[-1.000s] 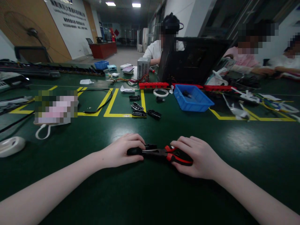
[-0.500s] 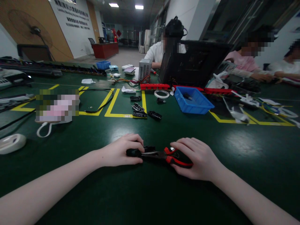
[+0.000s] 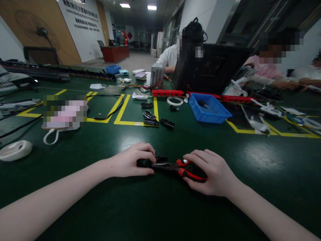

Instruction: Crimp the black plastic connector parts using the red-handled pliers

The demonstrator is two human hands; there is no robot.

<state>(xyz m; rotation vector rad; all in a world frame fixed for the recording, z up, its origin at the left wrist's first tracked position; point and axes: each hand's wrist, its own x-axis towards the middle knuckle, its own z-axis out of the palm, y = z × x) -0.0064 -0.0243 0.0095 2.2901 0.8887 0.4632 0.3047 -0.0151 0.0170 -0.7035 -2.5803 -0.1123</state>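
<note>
My left hand is closed round a small black cylindrical part, low over the green table. In my right hand are red-and-black needle-nose pliers, held by the handles. The pliers' jaws point left and meet the end of the black part; whether they grip it cannot be made out. Just behind the jaws lies another dark piece, partly covered by my left fingers. Farther back, several black plastic pieces lie in and beside a yellow-taped rectangle.
A blue bin with a black part inside stands behind my right hand, near a white ring. A pink phone-like object and a white tape dispenser lie at left. A person sits across, behind a black panel.
The view has shifted slightly, so the scene sits a little farther right. Both hands keep their hold, and the pliers' handles look slightly wider apart.
</note>
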